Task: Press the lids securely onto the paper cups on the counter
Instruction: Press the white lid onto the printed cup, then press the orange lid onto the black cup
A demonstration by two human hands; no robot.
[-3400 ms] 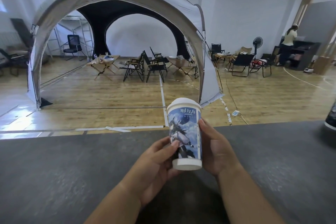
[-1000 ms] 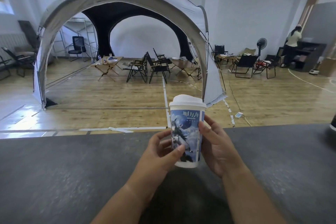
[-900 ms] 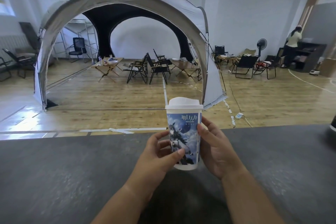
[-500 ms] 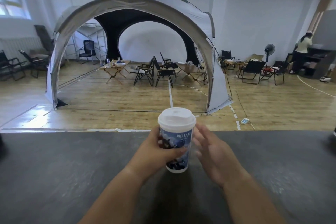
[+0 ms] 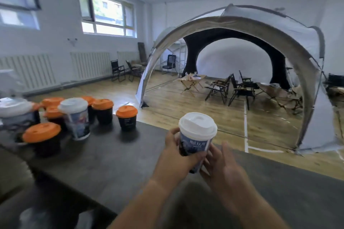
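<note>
Gripping blue cup [image 5: 193,145] (left hand [image 5: 175,161]) — white lid [image 5: 197,125].

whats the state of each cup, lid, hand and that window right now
held paper cup, lidded, gripped
white lid, seated on the cup's rim
left hand, curled round the cup
right hand, open, fingers by the cup's base
second white-lidded cup, lidded, upright on counter
orange-lidded cups, lidded, upright
window, sash swung open
</note>
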